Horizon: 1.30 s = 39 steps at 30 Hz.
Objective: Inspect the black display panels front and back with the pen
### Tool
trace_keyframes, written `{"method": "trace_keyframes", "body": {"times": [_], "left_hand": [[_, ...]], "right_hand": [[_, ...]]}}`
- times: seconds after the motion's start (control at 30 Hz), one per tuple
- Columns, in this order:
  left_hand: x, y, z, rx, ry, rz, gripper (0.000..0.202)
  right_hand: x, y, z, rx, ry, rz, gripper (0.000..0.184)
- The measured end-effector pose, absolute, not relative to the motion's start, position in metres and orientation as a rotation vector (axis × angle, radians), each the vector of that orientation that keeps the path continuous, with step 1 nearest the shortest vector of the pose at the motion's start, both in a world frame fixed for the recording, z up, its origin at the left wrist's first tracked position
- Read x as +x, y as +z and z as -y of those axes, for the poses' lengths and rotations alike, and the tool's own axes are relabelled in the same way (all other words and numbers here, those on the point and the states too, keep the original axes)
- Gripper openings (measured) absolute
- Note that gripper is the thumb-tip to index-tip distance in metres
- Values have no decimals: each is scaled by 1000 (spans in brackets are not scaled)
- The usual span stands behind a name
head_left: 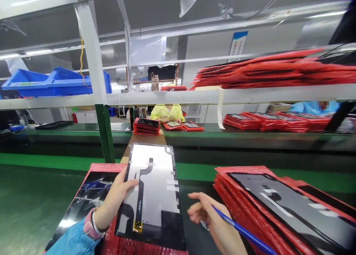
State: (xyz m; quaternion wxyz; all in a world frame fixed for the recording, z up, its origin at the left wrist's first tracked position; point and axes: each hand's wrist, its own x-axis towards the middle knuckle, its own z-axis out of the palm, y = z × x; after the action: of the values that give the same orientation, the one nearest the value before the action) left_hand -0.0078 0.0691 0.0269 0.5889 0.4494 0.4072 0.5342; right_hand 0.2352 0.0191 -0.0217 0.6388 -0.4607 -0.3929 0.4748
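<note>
In my left hand (119, 190) is a tablet display panel (155, 195), tilted up with its silvery back towards me. Its thumb lies on the back, beside a dark flat ribbon cable (141, 195); the other fingers are hidden behind the panel. My right hand (210, 214) is just right of the panel, apart from it, fingers curled, with a blue pen (239, 229) lodged in it. Below my left forearm lies a glossy dark screen (89, 195) with light scribbles, on red bubble wrap (107, 167).
To the right stands a stack of red bubble-wrap sleeves (236, 207) with another display panel (283, 199) on top. A green post (105, 132) rises at the left. Across the bench sits a person in yellow (167, 112). An overhead shelf carries blue bins (55, 82) and red sleeves (267, 71).
</note>
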Motion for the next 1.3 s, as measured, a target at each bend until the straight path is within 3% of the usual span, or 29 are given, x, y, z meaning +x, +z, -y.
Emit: {"method": "trace_keyframes", "body": {"times": [0.2,0.43,0.6,0.77,0.97,1.17,1.3], "left_hand": [[-13,45,-42,1043,1411,-856,80],[-5,56,-17,1015,1527,-882,69],[4,57,-7,1126,1592,-967,59],[7,53,-9,1124,1563,-952,61],[3,55,-19,1004,1535,-883,65],[4,52,-24,1006,1500,-815,67],[5,48,-25,1113,1498,-826,55]], "right_hand": [[221,4,3,-931,1208,1001,50],[202,21,23,-1097,836,979,45],[196,39,12,-1212,657,1220,31],[197,37,2,-1230,678,1281,44],[203,22,5,-1145,774,944,39],[220,10,-7,-930,1106,951,24],[218,12,-4,-1105,786,1053,28]]}}
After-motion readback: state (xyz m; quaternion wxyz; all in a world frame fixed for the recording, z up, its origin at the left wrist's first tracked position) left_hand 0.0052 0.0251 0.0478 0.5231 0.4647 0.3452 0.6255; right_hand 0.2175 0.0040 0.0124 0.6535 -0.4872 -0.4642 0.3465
